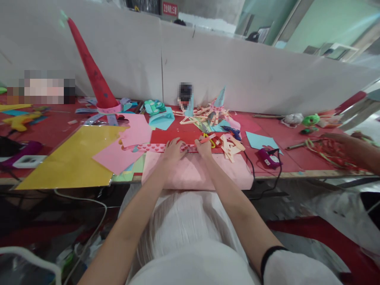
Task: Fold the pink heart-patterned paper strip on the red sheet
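My left hand (175, 149) lies with its fingers stretched over a pink paper strip with a heart pattern (151, 147), pressing it down. Close beside it, my right hand (203, 148) is closed around a slim orange pen-shaped tool (208, 138); its tip is hidden, so its exact kind cannot be told. The strip runs across the near edge of a red sheet (170, 136). Under my wrists is a light pink sheet (196, 174) that hangs over the table edge. Yellow-handled scissors (213, 143) lie just right of my right hand.
A tall red paper cone (92, 73) stands at the left near a yellow sheet (78, 158). Pink paper (138, 128), cut paper strips (231, 147) and a purple box with a cable (269, 158) surround the work. Another person's arm (353, 148) reaches in at right.
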A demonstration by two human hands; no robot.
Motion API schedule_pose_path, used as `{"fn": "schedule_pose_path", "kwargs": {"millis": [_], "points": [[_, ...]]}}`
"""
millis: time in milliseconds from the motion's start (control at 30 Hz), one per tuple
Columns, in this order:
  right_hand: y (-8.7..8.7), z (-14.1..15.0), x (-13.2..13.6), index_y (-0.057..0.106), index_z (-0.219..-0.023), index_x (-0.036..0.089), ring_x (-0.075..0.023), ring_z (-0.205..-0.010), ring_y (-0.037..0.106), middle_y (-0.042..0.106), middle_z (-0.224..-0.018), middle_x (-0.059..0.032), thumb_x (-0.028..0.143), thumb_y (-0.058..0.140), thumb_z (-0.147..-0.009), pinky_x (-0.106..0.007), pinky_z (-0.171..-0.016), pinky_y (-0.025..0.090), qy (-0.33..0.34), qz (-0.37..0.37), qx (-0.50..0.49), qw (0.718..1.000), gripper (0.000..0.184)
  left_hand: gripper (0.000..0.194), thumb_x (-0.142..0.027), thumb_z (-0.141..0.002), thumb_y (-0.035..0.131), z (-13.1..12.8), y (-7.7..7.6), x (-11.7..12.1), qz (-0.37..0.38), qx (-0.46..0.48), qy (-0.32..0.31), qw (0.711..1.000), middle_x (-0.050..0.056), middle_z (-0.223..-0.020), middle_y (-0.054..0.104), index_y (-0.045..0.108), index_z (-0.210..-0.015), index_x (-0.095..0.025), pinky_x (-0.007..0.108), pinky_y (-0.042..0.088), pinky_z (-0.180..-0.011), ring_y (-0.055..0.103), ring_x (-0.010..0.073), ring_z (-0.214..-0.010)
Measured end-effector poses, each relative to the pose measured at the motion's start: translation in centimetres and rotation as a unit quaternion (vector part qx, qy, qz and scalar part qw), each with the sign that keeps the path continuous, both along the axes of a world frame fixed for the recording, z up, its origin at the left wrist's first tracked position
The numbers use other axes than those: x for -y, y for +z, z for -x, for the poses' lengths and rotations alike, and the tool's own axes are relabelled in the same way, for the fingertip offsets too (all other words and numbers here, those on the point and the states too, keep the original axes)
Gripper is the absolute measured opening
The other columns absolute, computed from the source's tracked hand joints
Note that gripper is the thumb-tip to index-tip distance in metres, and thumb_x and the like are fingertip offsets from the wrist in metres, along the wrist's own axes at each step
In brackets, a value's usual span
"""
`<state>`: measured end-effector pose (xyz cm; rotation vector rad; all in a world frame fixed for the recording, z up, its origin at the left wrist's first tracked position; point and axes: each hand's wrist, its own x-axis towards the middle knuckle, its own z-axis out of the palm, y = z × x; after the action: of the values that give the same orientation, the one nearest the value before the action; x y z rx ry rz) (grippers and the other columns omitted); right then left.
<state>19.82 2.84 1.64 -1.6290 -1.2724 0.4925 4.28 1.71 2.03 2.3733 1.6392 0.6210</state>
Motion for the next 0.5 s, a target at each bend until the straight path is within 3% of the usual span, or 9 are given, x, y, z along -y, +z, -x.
{"fn": "schedule_pose_path", "kwargs": {"millis": [500], "points": [[-0.55,-0.16,-0.23,0.028,-0.053,0.024,-0.0121,-0.050,0.039,0.032,-0.042,0.0073,0.026,0.048,-0.068,-0.023,-0.051,0.031,0.016,-0.007,-0.016,1.000,0.025,0.027,-0.034,-0.085,0.055,0.01,0.31,0.21,-0.006,0.004,-0.007,1.000,0.009,-0.136,0.051,0.061,-0.108,-0.023,0.042,0.028,-0.111,0.042,0.0232,-0.130]]}}
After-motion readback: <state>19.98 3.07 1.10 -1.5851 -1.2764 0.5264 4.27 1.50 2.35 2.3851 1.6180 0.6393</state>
